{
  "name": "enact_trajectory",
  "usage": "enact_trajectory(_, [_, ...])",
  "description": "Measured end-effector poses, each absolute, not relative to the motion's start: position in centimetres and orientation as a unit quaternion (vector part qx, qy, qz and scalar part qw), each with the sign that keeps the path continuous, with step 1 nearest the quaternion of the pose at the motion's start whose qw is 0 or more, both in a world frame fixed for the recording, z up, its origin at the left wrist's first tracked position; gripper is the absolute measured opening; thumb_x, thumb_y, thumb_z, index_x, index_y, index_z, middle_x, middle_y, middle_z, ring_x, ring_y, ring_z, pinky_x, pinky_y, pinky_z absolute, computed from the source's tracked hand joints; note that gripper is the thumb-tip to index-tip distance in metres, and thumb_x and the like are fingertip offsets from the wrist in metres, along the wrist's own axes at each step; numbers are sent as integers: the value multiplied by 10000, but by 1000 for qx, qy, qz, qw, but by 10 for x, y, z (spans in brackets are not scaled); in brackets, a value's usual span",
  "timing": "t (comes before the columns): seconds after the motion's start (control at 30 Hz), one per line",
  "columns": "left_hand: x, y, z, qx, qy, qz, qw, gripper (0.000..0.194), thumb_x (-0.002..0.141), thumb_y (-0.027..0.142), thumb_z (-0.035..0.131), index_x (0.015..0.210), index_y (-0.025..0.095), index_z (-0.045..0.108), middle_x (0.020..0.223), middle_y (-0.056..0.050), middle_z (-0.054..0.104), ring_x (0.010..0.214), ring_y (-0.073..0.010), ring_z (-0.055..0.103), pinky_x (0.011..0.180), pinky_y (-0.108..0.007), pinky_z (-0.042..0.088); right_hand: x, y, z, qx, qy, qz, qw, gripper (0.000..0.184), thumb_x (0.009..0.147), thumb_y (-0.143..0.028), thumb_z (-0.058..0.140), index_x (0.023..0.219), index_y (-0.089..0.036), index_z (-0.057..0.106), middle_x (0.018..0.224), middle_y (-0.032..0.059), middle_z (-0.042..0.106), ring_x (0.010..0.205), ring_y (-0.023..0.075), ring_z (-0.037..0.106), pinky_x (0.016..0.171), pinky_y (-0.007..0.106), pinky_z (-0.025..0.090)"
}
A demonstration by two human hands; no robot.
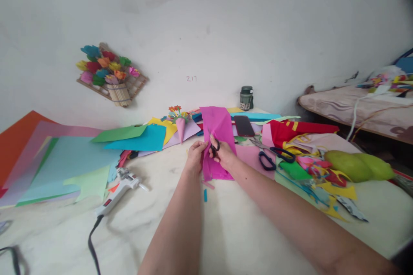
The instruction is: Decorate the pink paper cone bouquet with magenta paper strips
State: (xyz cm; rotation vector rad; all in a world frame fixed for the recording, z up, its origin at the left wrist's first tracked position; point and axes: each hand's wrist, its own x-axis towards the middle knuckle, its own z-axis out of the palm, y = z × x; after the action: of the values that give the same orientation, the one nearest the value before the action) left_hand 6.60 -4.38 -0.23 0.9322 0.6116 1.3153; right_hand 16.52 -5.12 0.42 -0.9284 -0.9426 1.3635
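A magenta paper sheet [217, 131] is held up over the pale table [226, 223] in front of me. My left hand [195, 154] pinches its left edge, fingers closed on it. My right hand [222, 154] grips small black-handled scissors [214, 145] whose blades are set into the sheet near its middle. A narrow pink strip [208, 184] and a small blue scrap [205, 195] lie on the table just below the sheet.
A white glue gun [120, 191] with a black cord lies at left beside large coloured sheets [64, 159]. Black scissors [269, 157], a phone [244, 126], paper scraps, a green cloth [358, 166] and a dark jar [246, 97] sit to the right and behind. Paper flowers [106, 73] hang on the wall.
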Motion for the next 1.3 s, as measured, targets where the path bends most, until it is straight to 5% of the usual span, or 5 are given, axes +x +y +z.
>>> enact_trajectory(0.47, [65,-44,-3,418,253,586,646,303,572,235,748,572,163,453,526,-2,586,476,-101,518,544,-248,398,174,-40,13,-400,-385,646,523,489,803,-612,471,656,-148,523,474,-15,527,357,61,476,270,136,144])
enact_trajectory(1.1, [63,-41,-5,393,267,578,664,269,544,205,756,605,153,500,542,-16,614,508,-138,578,573,-265,441,170,-42,9,-401,-395,578,590,406,712,-533,640,630,-166,487,434,-42,498,334,54,427,256,143,184])
enact_trajectory(1.3, [64,-36,2,374,306,556,676,308,652,427,678,658,134,582,531,-58,618,448,-162,565,497,-286,442,172,-41,9,-412,-405,585,569,375,761,-482,621,623,-162,483,421,-34,499,322,52,430,245,133,180])
